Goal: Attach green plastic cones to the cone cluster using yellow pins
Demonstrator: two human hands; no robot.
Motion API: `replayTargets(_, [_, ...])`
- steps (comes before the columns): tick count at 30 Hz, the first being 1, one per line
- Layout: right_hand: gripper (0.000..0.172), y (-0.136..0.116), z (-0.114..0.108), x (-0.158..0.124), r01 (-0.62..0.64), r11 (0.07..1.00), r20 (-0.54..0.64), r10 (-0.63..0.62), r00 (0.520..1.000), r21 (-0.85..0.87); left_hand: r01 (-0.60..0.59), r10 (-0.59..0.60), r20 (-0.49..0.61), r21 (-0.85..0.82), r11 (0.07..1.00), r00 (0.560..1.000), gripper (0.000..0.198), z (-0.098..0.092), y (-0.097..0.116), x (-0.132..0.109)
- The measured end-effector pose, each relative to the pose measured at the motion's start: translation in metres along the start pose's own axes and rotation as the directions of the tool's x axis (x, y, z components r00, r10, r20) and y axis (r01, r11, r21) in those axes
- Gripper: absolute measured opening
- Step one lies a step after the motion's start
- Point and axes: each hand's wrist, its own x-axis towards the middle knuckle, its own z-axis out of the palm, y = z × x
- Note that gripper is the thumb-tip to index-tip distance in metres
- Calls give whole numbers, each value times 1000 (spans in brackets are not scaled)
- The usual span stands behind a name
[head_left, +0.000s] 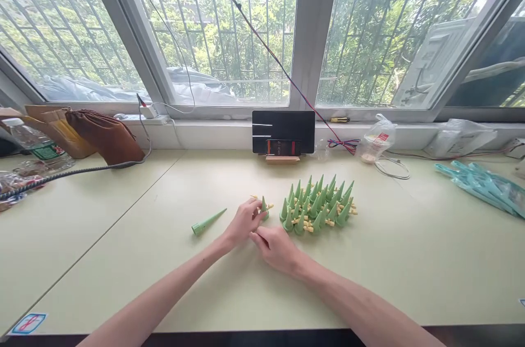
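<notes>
My left hand (245, 221) has its fingers closed on a small green cone (264, 207) with pale yellow bits jutting from its sides. Close beside it, my right hand (276, 248) is curled, and whatever its fingers may hold is hidden. To the right stands a tight cluster of several similar green cones (318, 206), points up, with yellow pieces between them. A longer, slimmer green cone (208, 222) lies on its side to the left of my left hand.
All this is on a pale table (164, 281). Along the back stand a black panel (284, 131), a tied plastic bag (376, 139) and a brown drawstring pouch (109, 136). Turquoise plastic items (479, 186) lie at right. A dark braided cable (74, 174) crosses the left side.
</notes>
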Motion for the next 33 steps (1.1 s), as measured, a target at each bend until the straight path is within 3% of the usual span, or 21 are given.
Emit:
replayTargets(8, [35, 1, 0, 1, -4, 1000, -50, 5, 999, 29, 12, -13, 3, 131, 991, 1000, 13, 11, 8, 25])
replayTargets(19, [36, -2, -4, -1, 8, 1000, -22, -8, 1000, 0, -3, 4, -19, 31, 1000, 1000, 30, 23, 17, 42])
replayTargets(26, [36, -1, -4, -2, 1, 999, -11, -1, 1000, -44, 3, -2, 26, -43, 999, 1000, 19, 25, 18, 42])
replayTargets(30, [37, -2, -4, -3, -14, 999, 4, 14, 1000, -36, 5, 3, 80, -95, 996, 997, 23, 25, 23, 38])
replayTargets(33, [37, -2, -5, -3, -30, 999, 12, 30, 999, -27, -15, 22, 55, -126, 992, 998, 27, 17, 24, 37])
